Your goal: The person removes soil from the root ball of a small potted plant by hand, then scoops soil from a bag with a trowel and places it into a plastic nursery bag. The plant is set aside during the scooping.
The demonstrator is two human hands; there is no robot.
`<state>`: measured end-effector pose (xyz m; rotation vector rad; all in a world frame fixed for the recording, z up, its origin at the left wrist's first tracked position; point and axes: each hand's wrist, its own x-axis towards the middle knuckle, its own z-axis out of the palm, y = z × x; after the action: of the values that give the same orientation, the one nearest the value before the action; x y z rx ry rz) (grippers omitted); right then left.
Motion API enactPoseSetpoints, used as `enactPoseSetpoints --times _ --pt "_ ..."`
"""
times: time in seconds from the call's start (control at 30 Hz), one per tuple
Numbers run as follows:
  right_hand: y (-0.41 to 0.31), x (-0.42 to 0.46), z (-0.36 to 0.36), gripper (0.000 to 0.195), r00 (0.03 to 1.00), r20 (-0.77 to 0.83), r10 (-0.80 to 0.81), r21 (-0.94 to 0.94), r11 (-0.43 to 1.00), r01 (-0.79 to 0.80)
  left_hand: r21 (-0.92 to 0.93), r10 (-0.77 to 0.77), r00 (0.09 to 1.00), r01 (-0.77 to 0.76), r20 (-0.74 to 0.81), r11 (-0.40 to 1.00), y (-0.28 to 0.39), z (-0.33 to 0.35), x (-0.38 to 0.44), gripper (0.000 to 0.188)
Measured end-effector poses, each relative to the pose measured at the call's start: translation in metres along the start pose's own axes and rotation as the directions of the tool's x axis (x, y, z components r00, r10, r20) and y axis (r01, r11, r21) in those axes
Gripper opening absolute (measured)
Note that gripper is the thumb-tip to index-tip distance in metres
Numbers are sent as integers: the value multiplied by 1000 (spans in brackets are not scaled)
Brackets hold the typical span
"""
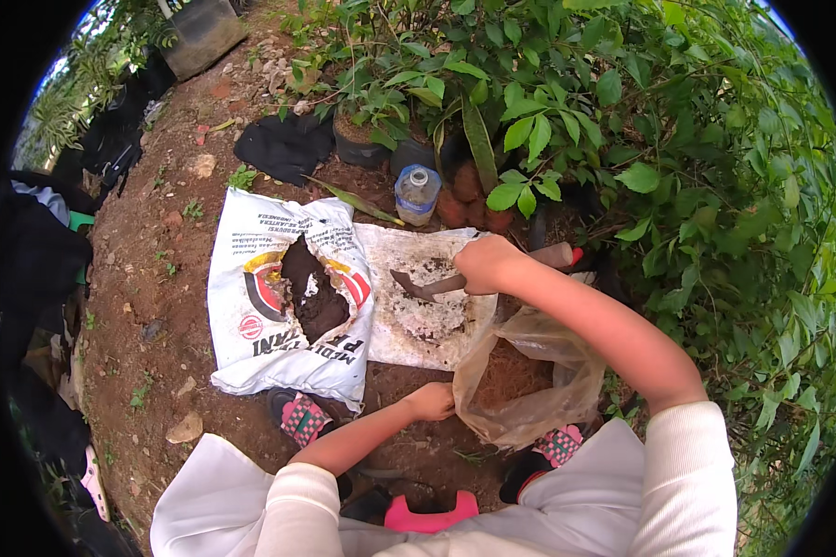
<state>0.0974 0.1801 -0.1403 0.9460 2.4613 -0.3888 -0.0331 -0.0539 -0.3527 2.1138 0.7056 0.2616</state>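
My right hand [486, 266] grips a small hand tool with a dark, pointed metal head [418, 287], above a flattened, soil-stained white sack [418, 348]. With its fingers closed on the near left edge of a clear plastic bag [529, 411], my left hand [430, 402] sits lower down. Brown fibrous material [512, 376] lies inside that open bag. To the left is a full white printed sack [237, 348], torn open on top so that dark soil [320, 310] shows. What the fingertips of my left hand do is partly hidden.
A plastic bottle [418, 195] stands beyond the flat sack, beside potted plants [361, 143] and a black cloth [285, 146]. Dense leafy bushes [724, 209] border the right side. Between my feet is a pink plastic object [432, 516]. Another person's pink shoe [95, 484] shows at left.
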Motion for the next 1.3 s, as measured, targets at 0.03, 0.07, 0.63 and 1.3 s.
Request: enactPoseSetpoints --times 0.03,0.07,0.63,1.3 --pt "-4 0 0 19 1000 -1 3 3 1000 -3 42 30 997 -33 73 999 4 0 -6 30" --pt "-7 -2 -1 19 1000 -20 5 13 1000 -5 81 56 988 -68 147 994 6 0 -11 28" --pt "43 -40 16 23 977 -79 198 21 980 -197 34 -384 884 407 -267 913 19 -27 -36 29" --pt "-57 -36 -23 16 997 -78 -3 -329 944 -23 194 -230 652 511 -723 837 58 -106 -43 17"
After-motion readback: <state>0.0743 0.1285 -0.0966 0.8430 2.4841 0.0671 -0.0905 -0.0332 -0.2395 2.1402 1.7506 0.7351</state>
